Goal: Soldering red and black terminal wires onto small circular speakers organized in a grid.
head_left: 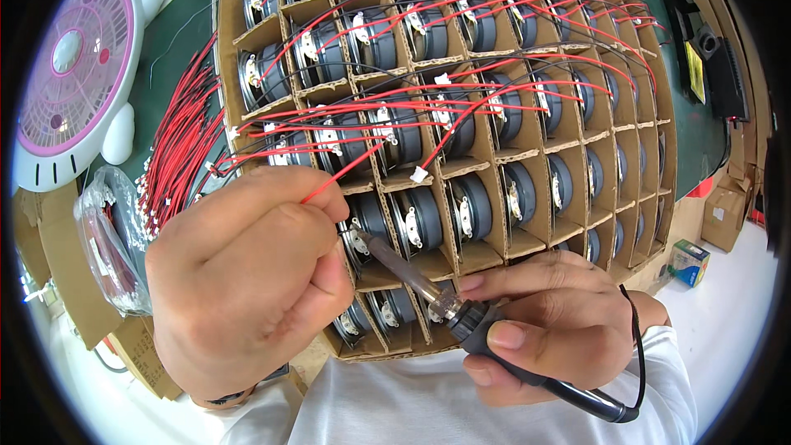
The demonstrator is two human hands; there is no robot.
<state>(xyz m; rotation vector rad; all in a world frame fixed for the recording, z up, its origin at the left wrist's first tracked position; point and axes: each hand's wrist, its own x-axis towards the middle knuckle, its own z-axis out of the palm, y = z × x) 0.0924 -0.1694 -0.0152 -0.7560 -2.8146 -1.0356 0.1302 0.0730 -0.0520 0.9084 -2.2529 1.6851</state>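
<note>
My left hand (pixel 247 280) is closed, pinching a red wire (pixel 342 173) at its fingertips. The wire's end is hidden by the fingers. In my right hand (pixel 568 325) is a soldering iron (pixel 412 278), gripped by its black handle. Its tip meets or nearly meets the terminal tab of a round speaker (pixel 371 218) beside my left fingertips. Speakers stand on edge in the cells of a cardboard divider (pixel 486 166). Red and black wires with white connectors (pixel 419 174) lie across the farther rows; the near rows show bare terminal tabs.
A bundle of red and black wires (pixel 185 128) lies on the green table (pixel 183 41), left of the divider. Farther left are a pink-and-white fan (pixel 78 58) and a plastic bag (pixel 111 243). A black device (pixel 717 66) stands at the right; a small box (pixel 689 262) sits below.
</note>
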